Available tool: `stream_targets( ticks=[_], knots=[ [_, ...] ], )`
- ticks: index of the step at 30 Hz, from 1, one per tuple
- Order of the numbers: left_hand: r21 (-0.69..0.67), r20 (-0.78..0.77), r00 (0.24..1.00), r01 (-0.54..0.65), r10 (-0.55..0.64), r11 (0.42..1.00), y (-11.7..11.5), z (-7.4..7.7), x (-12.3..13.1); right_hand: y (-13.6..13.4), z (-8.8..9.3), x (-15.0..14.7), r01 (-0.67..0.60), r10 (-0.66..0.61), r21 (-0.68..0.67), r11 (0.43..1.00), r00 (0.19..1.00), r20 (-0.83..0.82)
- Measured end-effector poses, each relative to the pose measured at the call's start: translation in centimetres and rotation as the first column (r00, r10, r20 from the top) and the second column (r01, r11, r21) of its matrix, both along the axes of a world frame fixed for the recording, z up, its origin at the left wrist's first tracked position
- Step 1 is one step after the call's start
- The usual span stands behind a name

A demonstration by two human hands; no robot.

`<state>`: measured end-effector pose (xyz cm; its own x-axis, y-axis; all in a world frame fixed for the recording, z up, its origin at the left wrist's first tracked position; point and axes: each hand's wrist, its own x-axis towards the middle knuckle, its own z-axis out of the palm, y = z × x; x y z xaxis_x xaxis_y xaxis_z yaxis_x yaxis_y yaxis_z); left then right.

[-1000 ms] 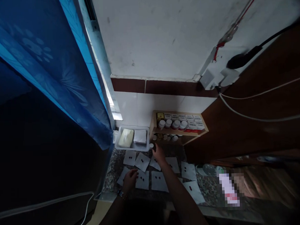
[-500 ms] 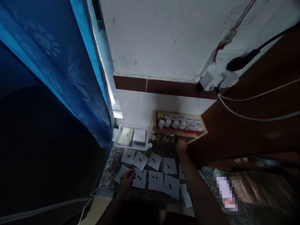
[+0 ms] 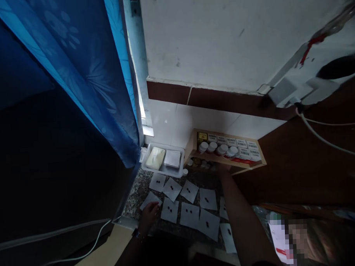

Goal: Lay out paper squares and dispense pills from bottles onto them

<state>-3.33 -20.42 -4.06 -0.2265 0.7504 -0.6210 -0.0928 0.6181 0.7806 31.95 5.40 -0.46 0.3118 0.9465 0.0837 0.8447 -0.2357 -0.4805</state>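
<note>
Several white paper squares (image 3: 190,215), each with small dark pills on it, lie in rows on a speckled stone counter (image 3: 138,188). My left hand (image 3: 149,214) rests at the counter's near left edge, fingers curled on the corner of a paper square (image 3: 150,198). My right arm stretches forward and my right hand (image 3: 223,168) reaches into the lower level of a small wooden shelf (image 3: 255,162); its fingers are hidden there. White-capped bottles (image 3: 217,148) and labelled boxes (image 3: 245,149) stand on the shelf's upper level.
A white tray (image 3: 167,173) with a cream block and a white pad sits left of the shelf. A blue curtain (image 3: 85,74) hangs at left. A wall socket with cables (image 3: 298,92) is at right. Dark wood panelling (image 3: 307,171) borders the shelf.
My right hand went from the counter's middle, near a small bottle, rightward and into the shelf's lower level. The view shifted so everything sits further right. My left hand stayed on the papers.
</note>
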Motion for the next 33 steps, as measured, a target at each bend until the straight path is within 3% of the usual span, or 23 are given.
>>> stream_targets(
  ticks=[5, 8, 11, 15, 17, 20, 23, 27, 33],
  knots=[
    [0.049, 0.003, 0.999, 0.033, -0.033, 0.998, 0.4, -0.6, 0.5, -4.8, 0.0, 0.5, 0.339, -0.331, 0.093, 0.936, 0.939, -0.091],
    [0.059, 0.011, 0.998, 0.069, -0.069, 0.996, 1.0, -0.5, 1.3, -9.4, 0.0, -0.8, 0.507, -0.446, 0.072, 0.859, 0.810, -0.381],
    [0.026, 0.018, 0.991, 0.131, -0.132, 0.991, 1.8, 0.3, 2.1, -13.6, 0.7, -3.2, 0.382, -0.344, -0.048, 0.923, 0.764, -0.546],
    [0.126, -0.090, 0.960, 0.277, -0.267, 0.953, 2.5, 2.5, 3.1, -16.9, 3.1, -6.3, 0.198, -0.182, -0.020, 0.980, 0.847, -0.499],
    [0.245, -0.228, 0.924, 0.360, -0.308, 0.900, 2.5, 4.1, 3.9, -17.8, 4.3, -7.6, 0.128, -0.119, -0.011, 0.992, 0.884, -0.451],
    [0.358, -0.494, 0.792, 0.561, -0.359, 0.746, 2.5, 6.7, 5.7, -18.9, 5.4, -9.9, 0.033, -0.041, -0.027, 0.999, 0.933, -0.359],
    [0.294, -0.598, 0.712, 0.623, -0.369, 0.725, 2.7, 8.4, 7.2, -20.2, 5.6, -12.9, -0.028, 0.009, -0.070, 0.997, 0.967, -0.255],
    [0.194, -0.549, 0.697, 0.644, -0.462, 0.740, 3.4, 8.3, 7.2, -21.5, 5.1, -15.8, -0.083, 0.052, -0.127, 0.988, 0.971, -0.232],
    [0.255, -0.404, 0.729, 0.669, -0.552, 0.698, 3.0, 5.9, 5.2, -22.2, 4.4, -16.8, -0.207, 0.143, -0.153, 0.966, 0.925, -0.352]
  ],
)
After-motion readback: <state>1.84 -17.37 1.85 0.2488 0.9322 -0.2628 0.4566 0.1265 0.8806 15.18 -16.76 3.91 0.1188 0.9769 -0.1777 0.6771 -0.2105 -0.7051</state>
